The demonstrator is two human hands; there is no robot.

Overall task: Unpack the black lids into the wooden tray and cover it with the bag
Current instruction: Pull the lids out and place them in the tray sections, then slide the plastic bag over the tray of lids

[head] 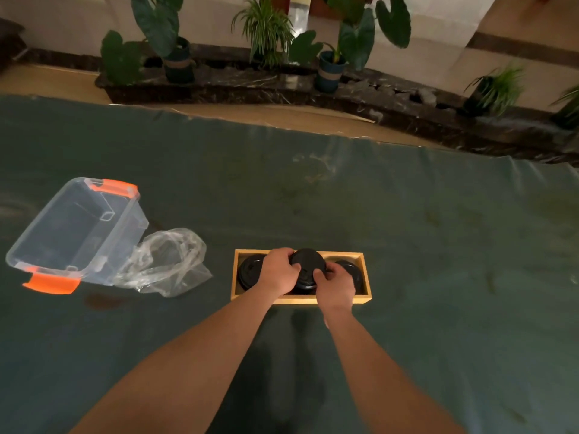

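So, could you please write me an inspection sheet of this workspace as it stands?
Surface: dark green cloth, stained in places.
Job's things: wooden tray holds black lids at left, middle and right; clear plastic bag lies crumpled, left of the tray.
Clutter: empty clear storage box with orange latches, against the bag.
Hands: left hand and right hand both grip the middle lid stack.
Cables: nothing seen.
Surroundings: potted plants on a dark ledge beyond.
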